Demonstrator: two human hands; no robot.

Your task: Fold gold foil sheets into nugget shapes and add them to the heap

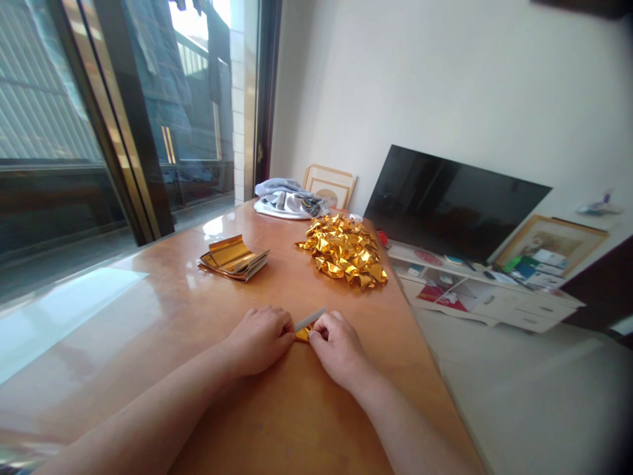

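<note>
- While the left hand (264, 340) gripped the foil's (303, 332) left end at the table (277, 422), the right (340, 343) pinched the other, both pretty much closed.
- Stack (232, 258) and gold pile (346, 252) sat beyond; pile partly blocked the clothes (284, 200).
- Red decoration (428, 257) was too blurry to read.

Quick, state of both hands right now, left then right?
Left hand: closed, holding the near-left end of the folded gold paper.
Right hand: closed, pinching the same paper's right side between thumb and fingers.

Fingers (320, 326) partly hide the gold sheet (303, 332).
</note>
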